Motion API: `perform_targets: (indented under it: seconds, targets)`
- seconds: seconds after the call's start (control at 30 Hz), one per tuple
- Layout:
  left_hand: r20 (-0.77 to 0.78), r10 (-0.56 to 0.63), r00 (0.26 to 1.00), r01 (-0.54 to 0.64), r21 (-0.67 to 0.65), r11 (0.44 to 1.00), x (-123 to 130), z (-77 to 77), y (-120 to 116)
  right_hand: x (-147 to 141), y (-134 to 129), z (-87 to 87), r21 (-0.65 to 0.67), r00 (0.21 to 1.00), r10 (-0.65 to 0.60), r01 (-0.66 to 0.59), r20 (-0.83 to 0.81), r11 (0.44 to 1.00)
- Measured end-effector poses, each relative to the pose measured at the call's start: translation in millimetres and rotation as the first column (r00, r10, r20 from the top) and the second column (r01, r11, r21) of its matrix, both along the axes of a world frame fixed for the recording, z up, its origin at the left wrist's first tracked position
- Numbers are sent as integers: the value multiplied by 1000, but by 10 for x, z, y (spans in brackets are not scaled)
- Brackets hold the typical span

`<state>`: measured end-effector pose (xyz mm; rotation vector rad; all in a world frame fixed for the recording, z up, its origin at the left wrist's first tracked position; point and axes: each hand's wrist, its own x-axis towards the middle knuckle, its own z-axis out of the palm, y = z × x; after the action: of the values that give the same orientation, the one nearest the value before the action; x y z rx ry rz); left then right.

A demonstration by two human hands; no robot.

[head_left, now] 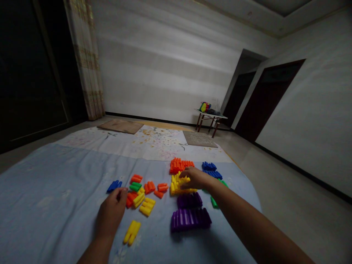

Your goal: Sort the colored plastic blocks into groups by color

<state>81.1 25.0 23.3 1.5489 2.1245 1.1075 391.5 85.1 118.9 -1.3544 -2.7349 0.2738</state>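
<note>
My right hand (194, 178) is over a stack of yellow peg-shaped plastic building blocks (175, 187), its thumb and fingers around a yellow block. At the left, my left hand (113, 207) has curled fingers with thumb and forefinger close together; anything in them is hidden. Beside its fingertips lie loose blocks: orange (130, 201), yellow (139, 199) and green (135, 186). A blue block (114, 186) lies just beyond that hand. Purple blocks (189, 220) are lined up nearer me than the yellow stack, and orange blocks (180, 165) are stacked behind it.
Blue blocks (211, 170) and partly hidden green blocks (214, 202) lie right of the stacks. One yellow block (132, 232) sits near the front. A blue flowered cloth (68, 190) covers the surface. Two flat boards (121, 126) lie along its far edge; a small table (211, 114) stands beyond.
</note>
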Motion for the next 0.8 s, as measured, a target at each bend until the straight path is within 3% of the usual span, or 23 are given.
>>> perform_targets:
  seconds: [0.13, 0.27, 0.43, 0.6, 0.8]
  targets:
    - [2, 0, 1000, 0, -2, 1000, 10, 15, -3, -1, -41, -28, 0, 995, 3, -3, 99, 1000]
    - [8, -5, 1000, 5, -10, 1000, 22, 59, -17, 61, -25, -33, -2, 1000, -6, 6, 14, 1000]
    - [3, 3, 1000, -3, -21, 1000, 21, 71, -16, 343, -3, -20, 11, 994, -76, 77, -73, 997]
    - [19, 10, 1000, -9, -43, 999, 2, 30, -1, 584, -27, -155, 27, 991, -130, 131, -29, 991]
    - [33, 9, 999, -8, -30, 1000, 10, 22, 10, 515, -90, -263, -11, 987, -149, 148, -54, 989]
